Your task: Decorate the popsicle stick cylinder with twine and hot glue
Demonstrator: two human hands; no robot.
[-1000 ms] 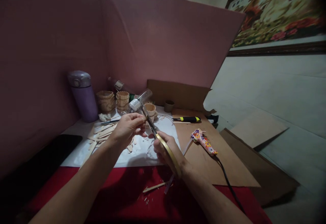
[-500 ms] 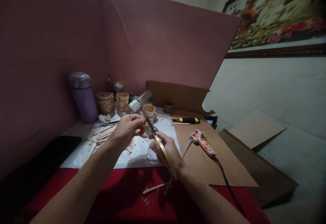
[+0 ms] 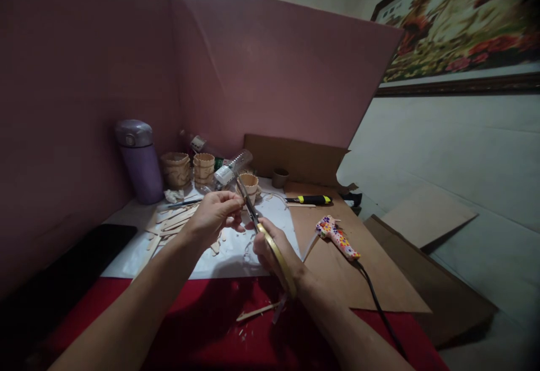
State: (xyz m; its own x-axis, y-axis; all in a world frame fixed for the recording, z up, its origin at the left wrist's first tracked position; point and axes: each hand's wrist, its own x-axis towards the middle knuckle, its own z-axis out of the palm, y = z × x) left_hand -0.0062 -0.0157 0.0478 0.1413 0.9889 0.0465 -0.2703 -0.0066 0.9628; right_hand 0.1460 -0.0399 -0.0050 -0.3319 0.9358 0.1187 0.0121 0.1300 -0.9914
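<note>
My right hand [image 3: 274, 250] is wrapped round the gold handles of a pair of scissors [image 3: 252, 209], whose blades point up and away over the white sheet. Close beside the blades, my left hand [image 3: 219, 213] is closed in a pinch; whatever its fingertips hold is too small to make out. Wooden craft sticks [image 3: 179, 222] lie in a loose pile to the left of that hand, partly hidden by it. Behind the blades stands a small pale cup [image 3: 248, 182]. A cut stick [image 3: 257, 312] and tiny chips lie on the red cloth below my hands.
A purple bottle [image 3: 142, 162], carved-looking pots [image 3: 176, 169] and a clear plastic bottle [image 3: 232, 168] stand or lie at the back left. On the cardboard [image 3: 375, 281] at the right are a flowered glue gun [image 3: 337, 238] with a black cord and a black-yellow utility knife [image 3: 314, 199].
Both hands and the scissors keep almost the same place and pose. The whole view has shifted very slightly.
</note>
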